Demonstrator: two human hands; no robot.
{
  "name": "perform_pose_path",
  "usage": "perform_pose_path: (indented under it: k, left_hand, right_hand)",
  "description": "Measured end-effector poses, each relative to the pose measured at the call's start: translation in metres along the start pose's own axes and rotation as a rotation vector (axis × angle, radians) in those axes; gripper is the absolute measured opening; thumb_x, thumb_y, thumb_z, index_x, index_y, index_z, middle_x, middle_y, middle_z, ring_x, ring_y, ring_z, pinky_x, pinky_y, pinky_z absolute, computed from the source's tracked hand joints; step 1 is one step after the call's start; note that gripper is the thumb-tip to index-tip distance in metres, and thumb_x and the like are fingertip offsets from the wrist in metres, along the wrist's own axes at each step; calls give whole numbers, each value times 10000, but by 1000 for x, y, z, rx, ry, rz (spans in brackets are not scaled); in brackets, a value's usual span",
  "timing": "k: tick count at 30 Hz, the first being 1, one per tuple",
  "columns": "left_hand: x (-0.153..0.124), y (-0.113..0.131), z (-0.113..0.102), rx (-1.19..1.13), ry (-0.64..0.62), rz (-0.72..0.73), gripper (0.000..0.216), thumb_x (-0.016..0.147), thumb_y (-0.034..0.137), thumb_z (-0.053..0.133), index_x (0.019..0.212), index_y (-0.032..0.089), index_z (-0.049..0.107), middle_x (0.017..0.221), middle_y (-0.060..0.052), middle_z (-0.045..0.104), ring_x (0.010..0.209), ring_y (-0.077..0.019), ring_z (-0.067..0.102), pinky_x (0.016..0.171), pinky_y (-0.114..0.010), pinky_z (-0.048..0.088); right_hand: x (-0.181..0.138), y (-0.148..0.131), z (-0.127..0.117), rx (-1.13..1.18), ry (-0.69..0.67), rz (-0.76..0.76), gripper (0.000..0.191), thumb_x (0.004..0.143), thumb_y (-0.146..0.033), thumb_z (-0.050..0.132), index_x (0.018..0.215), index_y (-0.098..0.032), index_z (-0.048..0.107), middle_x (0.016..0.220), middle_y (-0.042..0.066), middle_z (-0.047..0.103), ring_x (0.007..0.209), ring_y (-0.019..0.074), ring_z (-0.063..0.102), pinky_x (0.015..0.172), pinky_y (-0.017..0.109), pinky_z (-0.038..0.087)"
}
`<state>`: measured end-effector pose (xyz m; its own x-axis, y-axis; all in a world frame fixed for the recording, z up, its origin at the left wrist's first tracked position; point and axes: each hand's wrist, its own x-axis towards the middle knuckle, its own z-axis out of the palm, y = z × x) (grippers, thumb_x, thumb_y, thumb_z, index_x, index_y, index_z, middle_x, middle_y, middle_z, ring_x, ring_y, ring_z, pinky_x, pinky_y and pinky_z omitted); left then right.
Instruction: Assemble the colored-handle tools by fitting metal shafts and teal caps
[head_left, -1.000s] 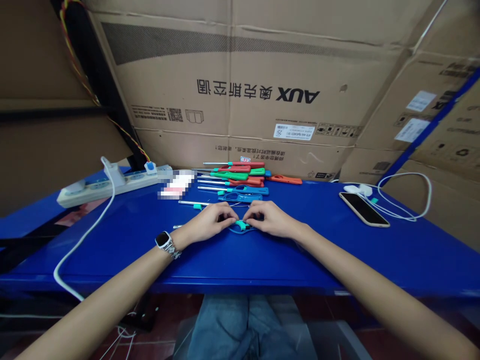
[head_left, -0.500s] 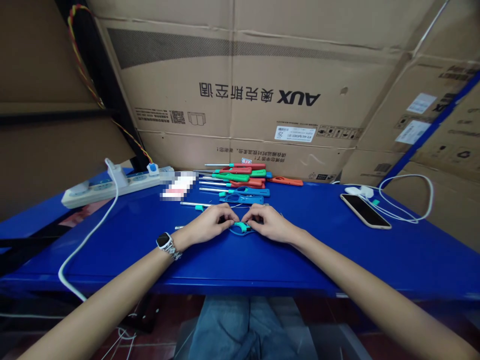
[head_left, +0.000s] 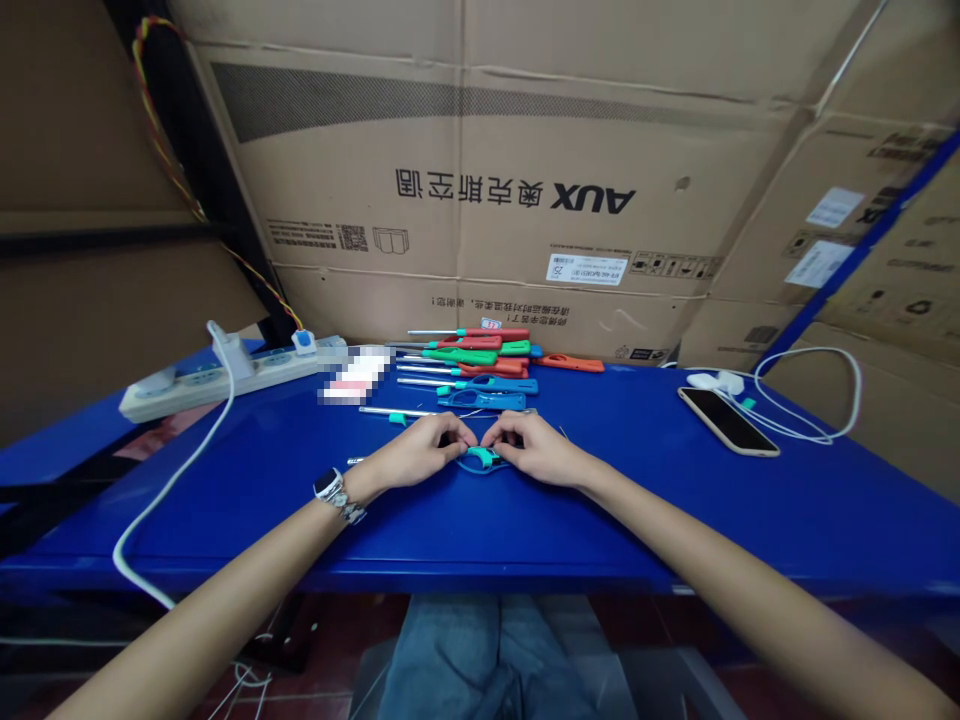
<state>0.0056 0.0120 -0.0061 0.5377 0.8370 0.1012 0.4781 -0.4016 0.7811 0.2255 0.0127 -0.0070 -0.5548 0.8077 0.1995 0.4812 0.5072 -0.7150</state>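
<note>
Close together over the blue table, both hands pinch parts of a partly opened long-nosed lighter with a blue body and teal trigger. My left hand, with a watch on its wrist, is closed at the trigger's left side, and a metal barrel tip pokes out left of it. My right hand is closed on the right part of the lighter; its fingers hide what they press. Just behind the hands lie a metal barrel with a teal piece and a blue lighter shell.
Several red, green, blue and orange lighters lie in a pile at the back. A white power strip with a cable stands left. A phone and a white charging cable lie right. Cardboard walls the back of the table.
Both hands stay pinched at the same lighter with hardly any movement. The whole view has shifted very slightly.
</note>
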Motion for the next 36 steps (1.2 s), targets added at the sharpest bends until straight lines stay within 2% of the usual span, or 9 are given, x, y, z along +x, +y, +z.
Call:
perform_pose_path:
  k: [9,19,23,26,31,36]
  left_hand:
    - [2,0,1,-40,-34,-46,220,866,282,535,976,132,651,822,-37,638,724,-158,556,673,-277,463]
    - [0,0,1,-45,-26,-31,212,878,281,550,972,130,666,876,-59,687,770,-170,611,710,-289,493]
    - [-5,4,-2,84,30,67,193,906,288,561,960,154,688,849,-43,687,728,-159,601,678,-275,477]
    - [-9,4,-6,228,62,175,188,928,276,563,965,181,720,887,-47,682,753,-158,614,713,-279,478]
    - [-17,3,-10,431,-4,338,269,973,239,484,1072,201,732,1029,-80,657,926,-187,628,858,-318,497]
    - [-27,4,-11,582,-39,421,316,983,243,458,1172,173,702,1125,-108,640,1010,-210,615,913,-341,514]
  right_hand:
    - [-1,0,-1,-31,2,-31,196,845,-68,578,947,-148,725,823,22,599,697,119,525,692,261,442]
    - [-2,1,1,13,17,-32,206,836,-54,563,913,-152,728,830,20,602,672,109,523,654,245,433]
    - [-4,-2,0,-26,38,-49,200,830,-60,575,889,-154,742,828,22,601,654,106,523,648,249,431]
    - [-6,-3,-1,-70,61,-90,209,827,-59,580,881,-160,754,852,29,609,675,109,541,672,253,432]
    - [-5,-6,-1,-63,76,15,149,818,-77,613,843,-154,738,802,23,657,667,115,535,653,248,416]
    - [-6,-8,0,-45,108,46,101,814,-101,635,817,-157,719,802,20,683,672,118,534,646,246,405]
